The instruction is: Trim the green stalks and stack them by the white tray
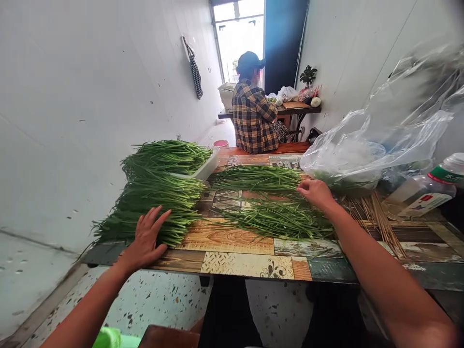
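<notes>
My left hand [148, 239] lies with fingers spread on the cut-end side of a big pile of garlic chives [159, 203] at the table's left. At the right end of a flat row of garlic chives [257, 178], the thumb and fingers of my right hand [316, 192] are pinched together. Whatever they hold is too small to make out. A looser row of garlic chives [279, 218] is spread in front of it, nearer to me. Behind the left pile, more chives fill a white tray [206, 166].
Thin wooden skewers [380, 222] lie at the right, beside a clear plastic bottle [427, 188] and a plastic bag [348, 145] over a container. The patterned tabletop [232, 234] ends just before my legs. A person [253, 111] sits farther back at another table [300, 110].
</notes>
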Demonstrator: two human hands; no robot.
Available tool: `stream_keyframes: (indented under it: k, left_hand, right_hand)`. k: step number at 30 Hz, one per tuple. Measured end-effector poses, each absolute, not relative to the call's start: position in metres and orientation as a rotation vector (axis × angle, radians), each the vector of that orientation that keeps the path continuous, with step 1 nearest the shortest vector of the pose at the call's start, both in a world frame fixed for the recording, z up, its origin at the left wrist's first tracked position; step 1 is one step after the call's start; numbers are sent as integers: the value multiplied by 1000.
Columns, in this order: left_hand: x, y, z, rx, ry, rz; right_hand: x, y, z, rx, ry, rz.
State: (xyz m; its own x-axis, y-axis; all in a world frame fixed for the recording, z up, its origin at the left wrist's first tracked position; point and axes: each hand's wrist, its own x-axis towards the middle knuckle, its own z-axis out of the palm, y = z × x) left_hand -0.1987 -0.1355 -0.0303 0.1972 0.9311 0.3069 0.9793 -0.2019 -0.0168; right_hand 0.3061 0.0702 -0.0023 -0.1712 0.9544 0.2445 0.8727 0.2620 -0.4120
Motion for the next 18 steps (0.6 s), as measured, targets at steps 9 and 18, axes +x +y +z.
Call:
stream_keyframes:
  k: [9,18]
  left_hand:
    - [-124,-112,-20,-2135,-1806,-691]
    - [54,27,-34,-2589,-1386,-1017]
  right_hand:
    - [294,48,9,-1224,-2320,536]
    - [293,77,-19,-1579,-2263,59]
